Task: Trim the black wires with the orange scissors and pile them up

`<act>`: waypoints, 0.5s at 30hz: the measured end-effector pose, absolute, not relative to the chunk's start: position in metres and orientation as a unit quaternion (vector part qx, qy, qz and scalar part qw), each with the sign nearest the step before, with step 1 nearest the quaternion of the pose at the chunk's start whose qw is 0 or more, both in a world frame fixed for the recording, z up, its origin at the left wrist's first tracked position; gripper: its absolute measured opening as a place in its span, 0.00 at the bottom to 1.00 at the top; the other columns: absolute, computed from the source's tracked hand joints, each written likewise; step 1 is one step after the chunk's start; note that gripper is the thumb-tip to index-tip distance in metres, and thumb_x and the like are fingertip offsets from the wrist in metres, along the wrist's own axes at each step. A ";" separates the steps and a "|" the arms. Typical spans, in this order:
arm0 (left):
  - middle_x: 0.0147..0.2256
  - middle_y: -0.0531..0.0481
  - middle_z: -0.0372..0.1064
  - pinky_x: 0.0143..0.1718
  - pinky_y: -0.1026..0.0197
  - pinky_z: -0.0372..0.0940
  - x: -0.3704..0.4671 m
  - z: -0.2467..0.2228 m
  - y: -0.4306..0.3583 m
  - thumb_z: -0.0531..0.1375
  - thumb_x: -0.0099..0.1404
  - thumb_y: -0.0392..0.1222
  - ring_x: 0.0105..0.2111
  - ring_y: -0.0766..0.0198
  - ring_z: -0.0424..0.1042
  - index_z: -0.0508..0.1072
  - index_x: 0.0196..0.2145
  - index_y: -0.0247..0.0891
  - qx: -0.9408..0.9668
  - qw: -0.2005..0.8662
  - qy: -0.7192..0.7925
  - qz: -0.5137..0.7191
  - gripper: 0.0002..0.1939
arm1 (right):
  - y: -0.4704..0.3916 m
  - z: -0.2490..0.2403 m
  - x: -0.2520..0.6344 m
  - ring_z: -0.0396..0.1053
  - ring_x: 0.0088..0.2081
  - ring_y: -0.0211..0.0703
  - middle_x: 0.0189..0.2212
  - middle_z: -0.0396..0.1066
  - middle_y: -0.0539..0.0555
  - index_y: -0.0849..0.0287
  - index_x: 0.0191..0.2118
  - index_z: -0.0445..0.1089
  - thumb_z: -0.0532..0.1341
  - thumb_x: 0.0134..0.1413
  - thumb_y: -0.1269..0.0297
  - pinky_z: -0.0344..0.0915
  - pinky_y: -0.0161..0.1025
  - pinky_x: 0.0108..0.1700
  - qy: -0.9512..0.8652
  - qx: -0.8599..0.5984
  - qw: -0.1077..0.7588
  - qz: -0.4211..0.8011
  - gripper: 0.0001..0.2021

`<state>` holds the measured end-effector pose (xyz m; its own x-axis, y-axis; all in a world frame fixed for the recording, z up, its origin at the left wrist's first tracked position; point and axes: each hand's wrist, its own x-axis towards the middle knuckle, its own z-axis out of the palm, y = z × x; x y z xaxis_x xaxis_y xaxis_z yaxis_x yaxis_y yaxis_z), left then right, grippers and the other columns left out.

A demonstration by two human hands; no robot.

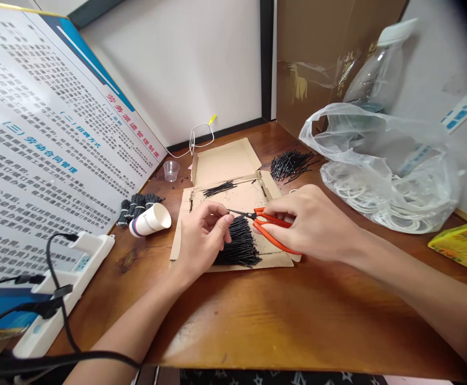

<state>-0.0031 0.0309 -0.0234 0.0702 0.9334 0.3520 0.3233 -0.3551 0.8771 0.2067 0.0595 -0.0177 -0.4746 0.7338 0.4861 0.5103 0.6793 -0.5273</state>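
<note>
My right hand (307, 222) is closed around the orange-red handles of a pair of scissors (275, 233). Their thin dark blades point left and reach the fingertips of my left hand (207, 232). Thumb and forefinger of that left hand are pinched together; what sits between them is too small to make out. Right below both hands, a thick pile of thin black strips (239, 246) lies on a flattened cardboard box (275, 255), partly covered by my left hand. Farther back on the cardboard rests a smaller bunch of black strips (219, 188).
Another black heap (291, 164) lies right of the cardboard. A tipped paper cup (150, 220), tied black bundles (137, 206) and a clear plastic cup (171, 170) are at left. A power strip (67, 291) with cables stands front left. A plastic bag (381, 176) of white coils sits right.
</note>
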 end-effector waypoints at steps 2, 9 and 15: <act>0.17 0.56 0.68 0.12 0.73 0.57 -0.003 -0.023 0.031 0.63 0.65 0.38 0.12 0.73 0.62 0.67 0.32 0.37 0.660 0.315 0.476 0.489 0.07 | 0.060 -0.017 0.207 0.42 0.19 0.31 0.14 0.47 0.44 0.59 0.17 0.63 0.61 0.51 0.62 0.44 0.39 0.25 -0.840 -0.375 0.359 0.156 0.15; 0.17 0.56 0.68 0.12 0.73 0.56 -0.003 -0.023 0.031 0.63 0.66 0.39 0.12 0.73 0.62 0.66 0.32 0.37 0.653 0.322 0.483 0.486 0.08 | 0.058 -0.017 0.207 0.44 0.19 0.32 0.13 0.48 0.44 0.58 0.17 0.65 0.61 0.50 0.61 0.44 0.38 0.24 -0.835 -0.387 0.348 0.179 0.15; 0.16 0.56 0.68 0.12 0.73 0.56 -0.001 -0.021 0.030 0.63 0.65 0.39 0.11 0.73 0.62 0.65 0.32 0.38 0.646 0.334 0.480 0.491 0.09 | 0.059 -0.019 0.206 0.42 0.19 0.31 0.14 0.46 0.43 0.59 0.16 0.62 0.60 0.51 0.64 0.44 0.38 0.25 -0.846 -0.357 0.362 0.162 0.15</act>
